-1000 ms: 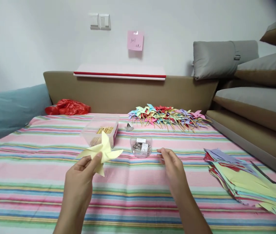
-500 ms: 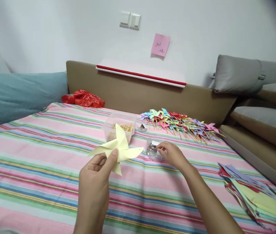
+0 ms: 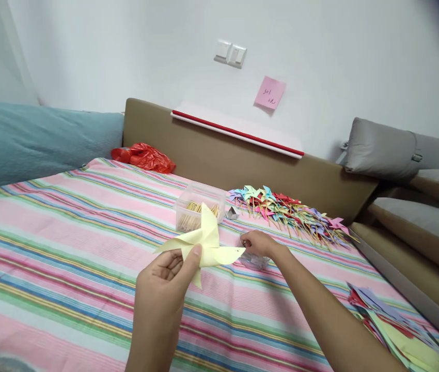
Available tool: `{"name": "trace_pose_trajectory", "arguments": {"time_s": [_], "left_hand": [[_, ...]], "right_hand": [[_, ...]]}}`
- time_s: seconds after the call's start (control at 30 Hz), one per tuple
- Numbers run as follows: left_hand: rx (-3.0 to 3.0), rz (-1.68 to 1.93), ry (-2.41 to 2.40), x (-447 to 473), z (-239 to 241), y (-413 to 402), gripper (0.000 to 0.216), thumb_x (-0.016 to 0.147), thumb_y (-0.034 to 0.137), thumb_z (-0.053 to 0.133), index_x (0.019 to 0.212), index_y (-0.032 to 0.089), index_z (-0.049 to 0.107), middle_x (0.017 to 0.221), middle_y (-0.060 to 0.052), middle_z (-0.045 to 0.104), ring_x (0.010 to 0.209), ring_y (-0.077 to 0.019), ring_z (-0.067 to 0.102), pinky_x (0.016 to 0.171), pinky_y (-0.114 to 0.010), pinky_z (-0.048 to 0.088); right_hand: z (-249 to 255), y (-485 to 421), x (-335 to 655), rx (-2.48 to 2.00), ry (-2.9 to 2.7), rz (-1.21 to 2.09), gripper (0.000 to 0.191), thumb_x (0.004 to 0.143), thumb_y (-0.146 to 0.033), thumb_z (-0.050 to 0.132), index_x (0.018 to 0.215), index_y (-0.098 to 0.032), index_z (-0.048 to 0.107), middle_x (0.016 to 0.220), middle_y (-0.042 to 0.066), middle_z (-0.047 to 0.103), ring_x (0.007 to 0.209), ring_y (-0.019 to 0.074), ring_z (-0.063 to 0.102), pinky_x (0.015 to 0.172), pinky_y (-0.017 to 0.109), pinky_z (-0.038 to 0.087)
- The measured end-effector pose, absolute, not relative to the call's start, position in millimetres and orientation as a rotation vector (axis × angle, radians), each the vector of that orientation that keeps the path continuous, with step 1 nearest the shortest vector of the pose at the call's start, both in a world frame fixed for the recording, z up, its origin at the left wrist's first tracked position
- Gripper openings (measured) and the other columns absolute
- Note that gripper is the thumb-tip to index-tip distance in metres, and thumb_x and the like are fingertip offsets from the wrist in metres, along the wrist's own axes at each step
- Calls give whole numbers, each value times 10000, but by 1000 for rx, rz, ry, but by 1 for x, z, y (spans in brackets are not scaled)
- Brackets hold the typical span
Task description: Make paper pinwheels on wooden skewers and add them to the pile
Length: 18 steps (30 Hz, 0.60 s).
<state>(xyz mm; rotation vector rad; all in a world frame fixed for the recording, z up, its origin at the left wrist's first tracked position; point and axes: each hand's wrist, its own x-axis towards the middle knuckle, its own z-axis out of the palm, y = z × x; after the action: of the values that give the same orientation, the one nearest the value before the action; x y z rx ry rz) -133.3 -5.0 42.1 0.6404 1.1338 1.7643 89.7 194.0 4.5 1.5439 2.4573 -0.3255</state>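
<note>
Between the thumb and fingers of my left hand (image 3: 173,276) is a pale yellow paper pinwheel (image 3: 209,237), its folded blades spread out and no stick visible on it. My right hand (image 3: 260,244) is at a small clear plastic box (image 3: 256,262), fingers bent down over its far left part. The fingertips are hidden, so I cannot tell what they pinch. Just behind the pinwheel stands a clear plastic container (image 3: 186,201) holding many thin wooden sticks (image 3: 188,223). A small shiny metal piece (image 3: 232,213) lies beside that container.
Finished colourful pinwheels (image 3: 281,209) on sticks lie heaped at the back right. Coloured paper sheets (image 3: 397,330) are stacked at the lower right. A red plastic bag (image 3: 145,157) sits at the back left. Grey cushions (image 3: 397,152) border the right, a blue-green cushion (image 3: 45,139) the left.
The camera view has tilted and shifted, so everything appears further right or lower. My right hand has gone to the far left part of the small box. The pinwheel stays in my left hand.
</note>
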Motion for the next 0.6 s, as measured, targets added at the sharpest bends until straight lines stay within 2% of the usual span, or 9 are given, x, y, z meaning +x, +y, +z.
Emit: {"name": "trace_pose_trajectory", "arguments": {"time_s": [0.1, 0.23, 0.6], "left_hand": [[629, 1784, 1142, -140, 40, -7, 282, 636, 403, 885, 781, 185, 781, 791, -41, 764, 844, -235, 698, 667, -254, 546], [601, 1827, 1113, -146, 37, -9, 277, 646, 399, 885, 804, 195, 784, 834, -37, 771, 862, -224, 697, 671, -236, 550], [559, 1814, 1032, -142, 38, -5, 277, 656, 376, 875, 827, 175, 790, 879, -69, 794, 921, -264, 720, 733, -276, 576]], "right_hand": [[3, 194, 87, 1559, 2437, -249, 271, 961, -339, 619, 1174, -172, 637, 1202, 73, 657, 1021, 219, 661, 876, 423, 564], [-1, 199, 83, 1608, 2404, -190, 266, 967, -341, 609, 1181, -185, 636, 1224, 77, 650, 1039, 219, 656, 890, 423, 559], [-17, 212, 79, 1647, 2264, -204, 263, 962, -339, 616, 1175, -186, 642, 1215, 71, 654, 1014, 215, 663, 860, 400, 570]]}}
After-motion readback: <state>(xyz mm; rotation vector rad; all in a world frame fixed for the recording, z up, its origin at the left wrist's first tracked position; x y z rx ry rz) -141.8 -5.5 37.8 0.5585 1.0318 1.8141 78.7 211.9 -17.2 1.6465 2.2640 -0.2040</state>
